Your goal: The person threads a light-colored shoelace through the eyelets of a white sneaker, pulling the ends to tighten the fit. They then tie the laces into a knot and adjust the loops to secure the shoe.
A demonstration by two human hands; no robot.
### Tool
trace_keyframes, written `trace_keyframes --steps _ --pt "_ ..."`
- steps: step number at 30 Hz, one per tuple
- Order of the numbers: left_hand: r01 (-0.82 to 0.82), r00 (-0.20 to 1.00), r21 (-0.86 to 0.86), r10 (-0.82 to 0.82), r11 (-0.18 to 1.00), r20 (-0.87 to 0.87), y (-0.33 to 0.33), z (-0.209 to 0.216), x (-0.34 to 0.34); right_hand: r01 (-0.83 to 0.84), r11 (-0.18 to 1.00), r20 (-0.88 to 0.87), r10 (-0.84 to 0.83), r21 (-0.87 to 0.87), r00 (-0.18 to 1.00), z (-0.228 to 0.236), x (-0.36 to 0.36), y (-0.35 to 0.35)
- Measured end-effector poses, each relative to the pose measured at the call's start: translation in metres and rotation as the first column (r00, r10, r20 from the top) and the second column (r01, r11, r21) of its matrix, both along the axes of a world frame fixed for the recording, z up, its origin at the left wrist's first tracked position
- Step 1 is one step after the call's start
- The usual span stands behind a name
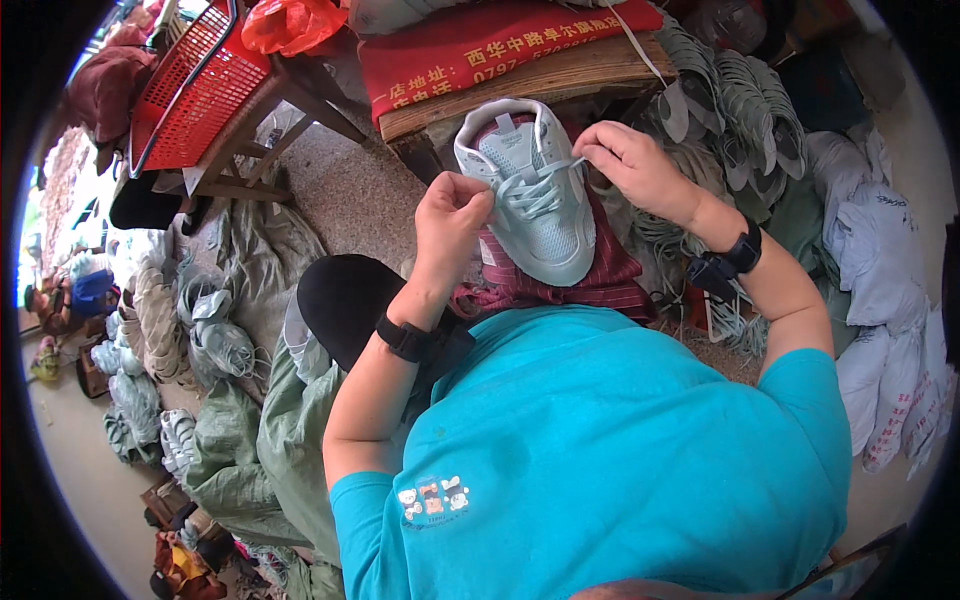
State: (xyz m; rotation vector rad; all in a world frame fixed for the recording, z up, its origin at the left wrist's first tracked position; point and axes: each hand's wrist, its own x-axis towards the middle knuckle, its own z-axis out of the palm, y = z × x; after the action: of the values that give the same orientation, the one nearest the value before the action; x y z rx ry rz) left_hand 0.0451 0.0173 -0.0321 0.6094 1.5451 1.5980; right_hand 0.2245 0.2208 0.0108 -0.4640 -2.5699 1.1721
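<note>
A pale blue-grey sneaker upper (550, 248) rests on a dark red striped cloth (615, 262) in front of me, toe toward my body. Its light laces (532, 197) cross over the tongue. At the shoe's left side my left hand (450, 215) is closed, thumb and forefinger pinched on the shoelace. My right hand (640, 172) is raised at the right side of the collar and pinches the lace's other side between its fingertips. The fingertips of the left hand partly hide the lace there.
Beyond the shoe stands a wooden bench (520, 82) with a red printed cloth (500, 55). A red plastic basket (205, 85) sits on a stool at far left. Stacked shoe uppers (755, 110) and white sacks (880, 240) lie right; green sacks (235, 440) lie left.
</note>
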Motion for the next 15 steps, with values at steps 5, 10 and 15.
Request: trace_keyframes --steps 5,10,15 --pt "-0.015 1.000 -0.054 0.015 0.998 -0.010 0.000 0.005 -0.004 0.086 0.927 0.089 -0.057 -0.365 0.994 0.018 -0.019 -0.017" --pt "-0.002 0.995 -0.061 -0.004 0.998 -0.099 0.007 0.004 -0.009 0.029 0.993 -0.007 -0.030 -0.112 1.000 0.012 -0.021 -0.012" --pt "-0.017 0.953 -0.023 0.010 1.000 -0.304 0.012 0.007 -0.007 0.043 0.998 -0.034 -0.045 -0.054 0.998 0.008 -0.023 -0.010"
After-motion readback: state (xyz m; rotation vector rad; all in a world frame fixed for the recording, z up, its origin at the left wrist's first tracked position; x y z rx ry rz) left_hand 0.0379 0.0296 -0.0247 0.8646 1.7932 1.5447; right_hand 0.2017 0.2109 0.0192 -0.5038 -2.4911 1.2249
